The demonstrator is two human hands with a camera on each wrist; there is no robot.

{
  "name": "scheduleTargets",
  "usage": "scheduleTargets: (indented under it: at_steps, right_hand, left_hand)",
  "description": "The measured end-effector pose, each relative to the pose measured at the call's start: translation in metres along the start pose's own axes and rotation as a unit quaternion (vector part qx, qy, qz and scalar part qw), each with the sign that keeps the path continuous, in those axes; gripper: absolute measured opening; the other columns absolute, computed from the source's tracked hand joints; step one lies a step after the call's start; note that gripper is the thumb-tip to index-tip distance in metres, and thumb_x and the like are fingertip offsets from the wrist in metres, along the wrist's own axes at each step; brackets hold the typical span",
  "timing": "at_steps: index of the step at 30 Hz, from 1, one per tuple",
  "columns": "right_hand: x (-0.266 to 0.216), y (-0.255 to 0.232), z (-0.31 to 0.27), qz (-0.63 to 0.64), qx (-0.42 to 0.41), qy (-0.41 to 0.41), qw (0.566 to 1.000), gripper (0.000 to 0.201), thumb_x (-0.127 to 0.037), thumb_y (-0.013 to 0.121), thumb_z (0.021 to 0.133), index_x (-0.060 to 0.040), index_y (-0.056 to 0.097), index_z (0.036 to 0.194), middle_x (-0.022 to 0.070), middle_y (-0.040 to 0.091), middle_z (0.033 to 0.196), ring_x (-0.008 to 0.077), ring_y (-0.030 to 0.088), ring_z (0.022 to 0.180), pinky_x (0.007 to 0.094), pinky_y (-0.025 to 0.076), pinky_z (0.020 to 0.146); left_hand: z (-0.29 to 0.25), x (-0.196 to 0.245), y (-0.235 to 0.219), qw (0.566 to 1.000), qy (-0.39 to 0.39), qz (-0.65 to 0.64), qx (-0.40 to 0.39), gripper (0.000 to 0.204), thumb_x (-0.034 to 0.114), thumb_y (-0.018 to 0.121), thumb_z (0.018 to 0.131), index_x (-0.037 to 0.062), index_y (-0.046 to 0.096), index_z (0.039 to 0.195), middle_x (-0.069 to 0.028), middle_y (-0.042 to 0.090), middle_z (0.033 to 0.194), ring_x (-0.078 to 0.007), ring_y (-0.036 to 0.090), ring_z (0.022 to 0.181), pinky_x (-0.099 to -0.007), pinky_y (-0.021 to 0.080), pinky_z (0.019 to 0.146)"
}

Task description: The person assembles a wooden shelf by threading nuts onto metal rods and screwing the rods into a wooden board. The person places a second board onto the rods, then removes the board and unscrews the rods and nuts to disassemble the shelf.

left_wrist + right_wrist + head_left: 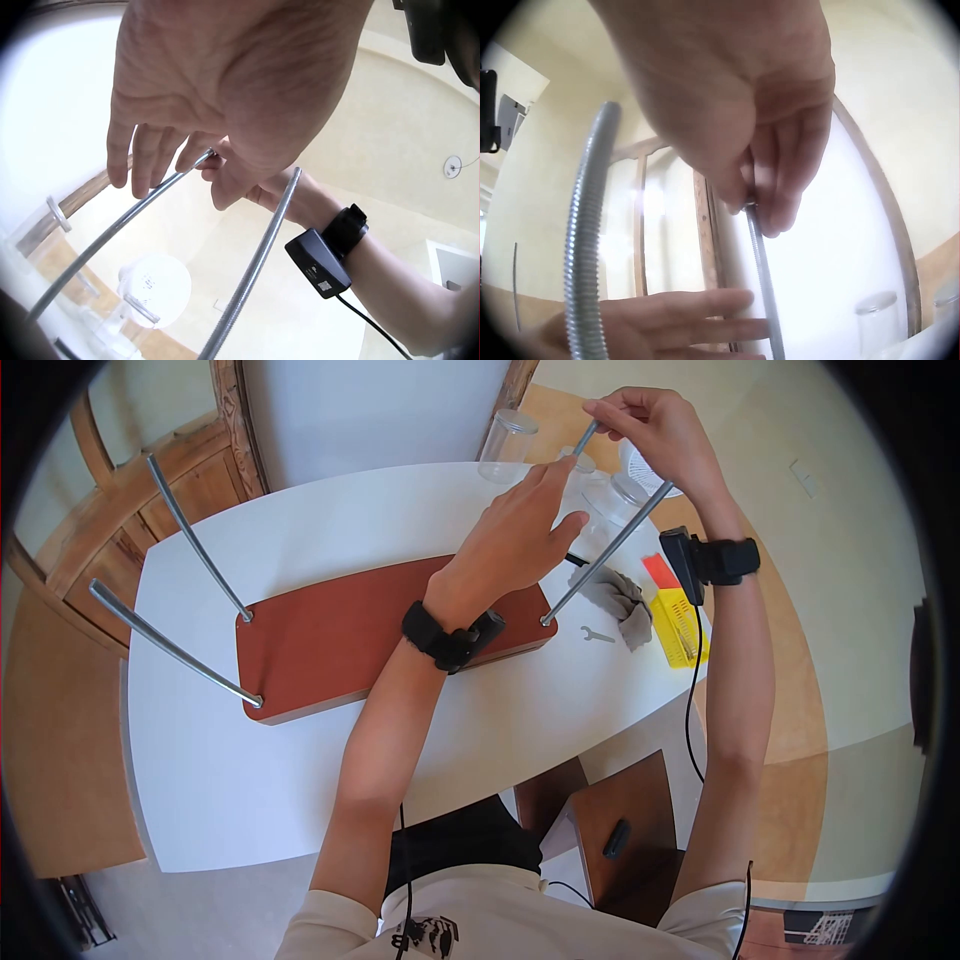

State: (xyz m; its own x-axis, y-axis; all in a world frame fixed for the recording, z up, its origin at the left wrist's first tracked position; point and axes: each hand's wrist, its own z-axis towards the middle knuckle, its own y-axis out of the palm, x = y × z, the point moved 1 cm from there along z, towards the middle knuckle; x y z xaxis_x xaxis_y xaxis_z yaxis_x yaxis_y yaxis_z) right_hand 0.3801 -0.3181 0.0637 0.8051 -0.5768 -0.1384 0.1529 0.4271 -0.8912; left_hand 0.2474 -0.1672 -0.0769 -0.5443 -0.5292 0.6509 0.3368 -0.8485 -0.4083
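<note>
A reddish-brown board point(330, 630) lies flat on the white table point(210, 790), with threaded metal rods standing up from its corners. At the far right corner, my right hand point(665, 435) pinches the upper end of one rod point(763, 277) between thumb and fingers. A small shiny piece shows at that rod's tip, partly hidden by the fingertips. My left hand point(515, 540) reaches over the board with its fingers straight, fingertips right at the same rod lower down. The near right rod point(610, 550) rises between my two forearms, untouched.
Two more rods, one far point(195, 535) and one near point(170, 645), stand at the board's left end. Right of the board lie a wrench point(597, 634), a grey cloth point(610, 595) and a yellow basket point(672, 635). Clear jars point(508, 450) stand behind. A cable point(690, 710) hangs from my right wrist.
</note>
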Motion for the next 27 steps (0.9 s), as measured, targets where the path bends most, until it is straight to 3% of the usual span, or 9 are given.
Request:
scheduleTargets:
  at_steps: [1, 3, 4, 9, 13, 16, 18, 24, 27]
  right_hand:
    - [-0.012, -0.001, 0.001, -0.001, 0.001, -0.001, 1.0, 0.042, -0.044, 0.066, 0.101, -0.0047, 0.079, 0.108, 0.0065, 0.077, 0.091, 0.013, 0.07, 0.084, 0.0264, 0.055, 0.078]
    - [-0.035, -0.005, 0.001, -0.147, -0.017, 0.126, 0.981, 0.048, -0.051, 0.066, 0.099, -0.0052, 0.079, 0.103, 0.006, 0.076, 0.087, 0.0129, 0.068, 0.079, 0.027, 0.054, 0.074]
    - [-0.03, -0.004, 0.001, -0.147, -0.017, 0.124, 0.981, 0.048, -0.051, 0.066, 0.099, -0.0052, 0.079, 0.103, 0.006, 0.076, 0.087, 0.0129, 0.068, 0.079, 0.027, 0.054, 0.074]
    - [-0.017, -0.003, -0.009, 0.092, 0.018, -0.037, 0.995, 0.052, -0.053, 0.066, 0.098, -0.0028, 0.076, 0.102, 0.0043, 0.074, 0.087, 0.0125, 0.067, 0.08, 0.0251, 0.052, 0.077]
    - [-0.008, -0.006, -0.01, 0.133, 0.009, -0.019, 0.991, 0.05, -0.052, 0.066, 0.099, -0.0021, 0.075, 0.101, 0.0048, 0.073, 0.087, 0.0117, 0.066, 0.081, 0.024, 0.051, 0.078]
    - [-0.015, -0.011, -0.004, 0.059, -0.029, 0.009, 0.998, 0.049, -0.051, 0.066, 0.099, -0.0026, 0.075, 0.1, 0.0064, 0.073, 0.088, 0.0119, 0.066, 0.082, 0.0234, 0.051, 0.078]
    - [-0.028, -0.012, -0.003, -0.063, -0.049, 0.119, 0.99, 0.05, -0.052, 0.066, 0.098, -0.0032, 0.075, 0.1, 0.0068, 0.073, 0.089, 0.0124, 0.068, 0.083, 0.0239, 0.052, 0.079]
    - [-0.027, -0.009, -0.017, 0.124, 0.019, 0.024, 0.992, 0.049, -0.052, 0.067, 0.097, -0.0033, 0.075, 0.096, 0.0058, 0.072, 0.085, 0.0105, 0.065, 0.079, 0.0266, 0.051, 0.075]
    - [-0.013, -0.009, -0.012, 0.115, -0.006, -0.009, 0.993, 0.049, -0.052, 0.067, 0.098, -0.0039, 0.076, 0.1, 0.005, 0.073, 0.087, 0.0104, 0.066, 0.08, 0.0266, 0.051, 0.075]
  left_hand:
    - [0.0, 0.0, 0.0, 1.0, 0.001, 0.0, 0.002, 0.061, 0.034, 0.06, 0.104, 0.0033, 0.041, 0.153, -0.0237, 0.055, 0.146, -0.0401, 0.056, 0.132, -0.0467, 0.045, 0.109]
    - [-0.001, 0.001, -0.001, 1.0, 0.003, 0.0, 0.006, 0.061, 0.034, 0.06, 0.103, 0.0033, 0.041, 0.153, -0.0237, 0.055, 0.146, -0.0401, 0.055, 0.133, -0.0465, 0.044, 0.11]
    - [-0.001, 0.001, -0.002, 1.0, 0.003, 0.0, 0.008, 0.061, 0.034, 0.06, 0.103, 0.0033, 0.041, 0.153, -0.0237, 0.055, 0.146, -0.0401, 0.055, 0.133, -0.0465, 0.044, 0.11]
    - [-0.003, 0.002, -0.005, 1.0, 0.0, -0.001, 0.004, 0.062, 0.035, 0.059, 0.104, 0.0032, 0.04, 0.154, -0.0222, 0.054, 0.147, -0.0409, 0.053, 0.134, -0.0458, 0.042, 0.111]
    - [-0.002, 0.002, -0.005, 1.0, -0.001, -0.002, 0.002, 0.062, 0.034, 0.058, 0.104, 0.0031, 0.04, 0.154, -0.0216, 0.054, 0.148, -0.0411, 0.054, 0.133, -0.046, 0.042, 0.111]
    - [-0.002, 0.001, -0.004, 1.0, 0.015, 0.002, 0.013, 0.062, 0.034, 0.059, 0.104, 0.0032, 0.04, 0.154, -0.0216, 0.055, 0.147, -0.0411, 0.054, 0.133, -0.0459, 0.042, 0.111]
    - [-0.003, 0.002, -0.004, 1.0, 0.006, -0.004, 0.014, 0.061, 0.033, 0.059, 0.104, 0.0032, 0.04, 0.154, -0.0213, 0.055, 0.146, -0.0413, 0.054, 0.132, -0.0457, 0.042, 0.111]
    - [-0.003, 0.003, -0.007, 1.0, 0.001, -0.003, 0.007, 0.06, 0.032, 0.058, 0.104, 0.0033, 0.04, 0.153, -0.0214, 0.054, 0.147, -0.0415, 0.053, 0.133, -0.0453, 0.042, 0.111]
    - [-0.002, 0.001, -0.005, 1.0, 0.008, -0.004, 0.002, 0.06, 0.032, 0.058, 0.104, 0.0034, 0.04, 0.153, -0.0215, 0.053, 0.148, -0.0417, 0.053, 0.133, -0.0453, 0.042, 0.111]
